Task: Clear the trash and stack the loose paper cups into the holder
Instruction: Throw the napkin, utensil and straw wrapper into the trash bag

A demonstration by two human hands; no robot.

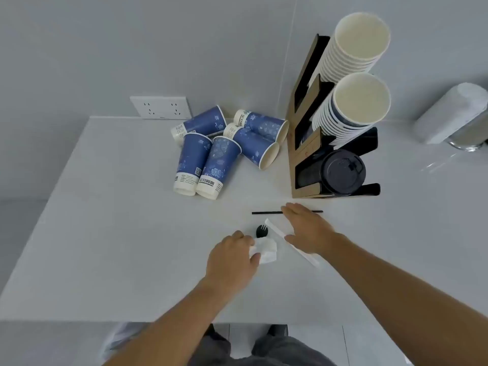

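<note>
Left hand [232, 256] pinching crumpled napkin [265, 250] | right hand [307, 228] flat, released, over black straw [266, 212] | risk: sweep rolls straw off worktop [118, 233]

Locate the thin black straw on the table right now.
The thin black straw lies flat near the table's centre, just in front of the cardboard cup holder, with the right hand partly covering it.

Single head cam, wide-angle, looks fwd and steeply down at white table [111, 233]; close range, both forearms in frame.
</note>
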